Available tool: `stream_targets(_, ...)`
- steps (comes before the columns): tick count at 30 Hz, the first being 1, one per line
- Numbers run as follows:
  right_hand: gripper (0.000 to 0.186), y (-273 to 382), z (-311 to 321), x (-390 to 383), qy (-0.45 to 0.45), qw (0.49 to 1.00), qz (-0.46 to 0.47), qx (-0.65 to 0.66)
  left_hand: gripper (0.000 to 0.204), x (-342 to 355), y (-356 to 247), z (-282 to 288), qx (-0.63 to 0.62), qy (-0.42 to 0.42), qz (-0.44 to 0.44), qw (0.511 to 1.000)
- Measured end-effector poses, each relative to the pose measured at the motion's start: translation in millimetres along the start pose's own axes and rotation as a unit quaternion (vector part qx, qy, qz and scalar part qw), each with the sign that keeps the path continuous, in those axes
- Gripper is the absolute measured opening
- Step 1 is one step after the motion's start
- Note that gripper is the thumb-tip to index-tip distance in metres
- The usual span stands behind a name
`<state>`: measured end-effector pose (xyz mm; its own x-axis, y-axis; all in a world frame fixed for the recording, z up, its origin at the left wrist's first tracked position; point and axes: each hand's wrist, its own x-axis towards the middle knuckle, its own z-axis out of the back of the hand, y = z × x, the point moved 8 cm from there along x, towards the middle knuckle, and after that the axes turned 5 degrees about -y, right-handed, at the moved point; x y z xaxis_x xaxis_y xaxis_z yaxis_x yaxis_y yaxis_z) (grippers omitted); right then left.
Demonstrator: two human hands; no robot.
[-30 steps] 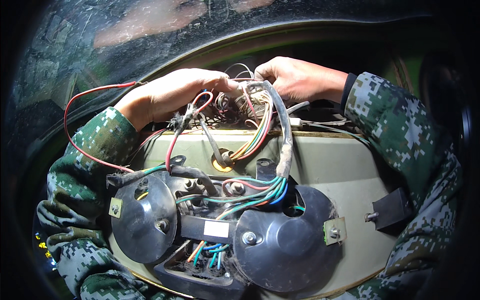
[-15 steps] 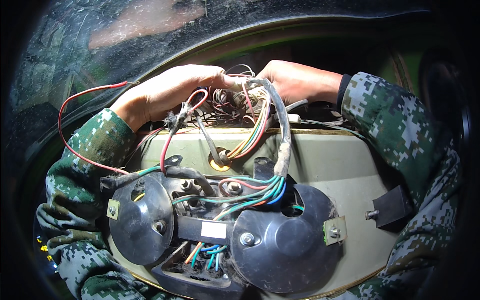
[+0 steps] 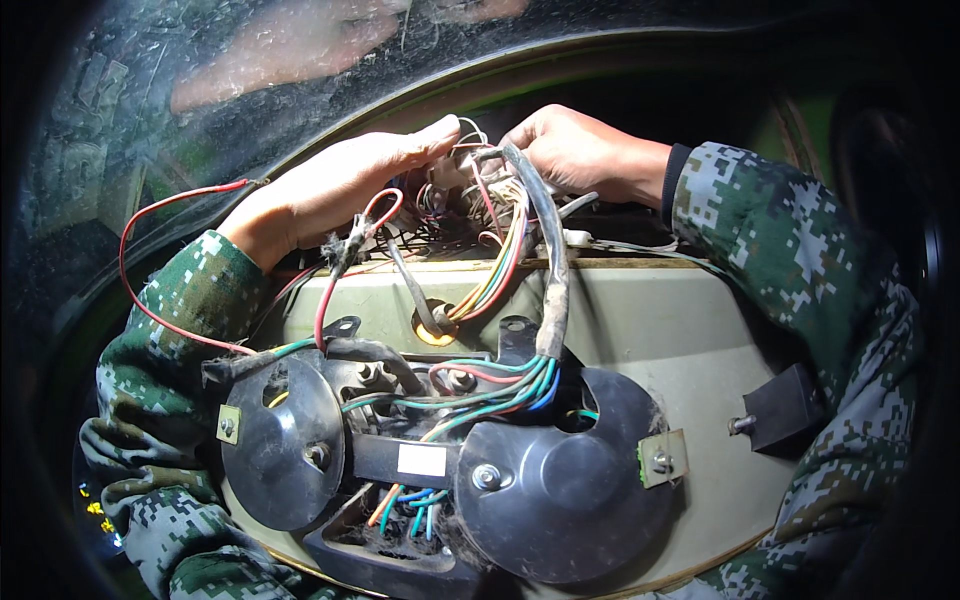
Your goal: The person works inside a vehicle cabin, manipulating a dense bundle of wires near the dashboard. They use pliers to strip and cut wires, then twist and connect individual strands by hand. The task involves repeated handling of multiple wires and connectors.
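At the top of a grey-green instrument panel [image 3: 640,310], both hands are at a tangle of thin wires. My left hand [image 3: 345,185] lies on the left of the tangle, its thumb stretched out above a pale wire connector [image 3: 455,172]; its other fingers are hidden behind the wires. My right hand [image 3: 590,150] has its fingers closed at the upper end of a black-sheathed wiring harness [image 3: 548,240], beside the connector. From there the harness runs down to two black round gauge housings [image 3: 290,440]. Several coloured wires [image 3: 512,250] pass through a hole in the panel.
A red wire [image 3: 125,250] with a bare end arcs along my left forearm. A frayed, taped joint [image 3: 345,248] hangs near my left wrist. Curved, dusty glass [image 3: 240,120] rises behind the panel. A black block [image 3: 785,410] with a bolt sticks out at right.
My left thumb has lifted off the connector and straightened upward. My right hand has shifted slightly left and up. The harness top has swung a little left with it.
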<state>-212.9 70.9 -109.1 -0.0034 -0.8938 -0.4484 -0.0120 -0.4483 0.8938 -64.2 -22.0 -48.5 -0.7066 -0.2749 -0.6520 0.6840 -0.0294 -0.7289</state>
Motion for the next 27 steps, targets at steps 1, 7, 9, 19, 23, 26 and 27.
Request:
stream_targets(1, 0.016, 1.3, 2.0, 1.1, -0.006, 1.0, 0.013, -0.021, 0.062, 1.4, 0.4, 0.2, 0.001, -0.003, 0.001, 1.0)
stream_targets(7, 0.024, 18.7, 4.0, 7.9, -0.029, 0.964, 0.174, -0.201, 0.051, -5.5, -29.7, -6.7, 0.048, -0.01, -0.029, 0.998)
stream_targets(9, 0.02, 23.6, 3.3, 6.9, -0.046, 0.95, 0.226, -0.21, 0.043, -12.0, -41.7, 2.7, 0.241, -0.063, -0.009, 0.968)
stream_targets(19, 0.025, 33.8, 12.3, 3.4, -0.078, 0.938, 0.295, -0.161, 0.049, -5.2, -80.5, -24.5, 0.256, -0.064, -0.354, 0.897)
stream_targets(23, 0.022, 24.5, 9.3, 13.6, -0.068, 0.965, 0.24, -0.081, 0.04, -6.7, -75.1, -27.1, 0.226, -0.056, -0.355, 0.905)
stream_targets(26, 0.016, 12.3, 11.7, 18.5, -0.049, 0.977, 0.167, -0.125, 0.04, 7.5, -48.6, -20.0, 0.089, -0.051, -0.214, 0.971)
stream_targets(27, 0.015, 11.7, 12.3, 18.3, -0.042, 0.978, 0.164, -0.119, 0.039, 12.9, -35.7, -11.5, 0.122, -0.073, -0.144, 0.979)
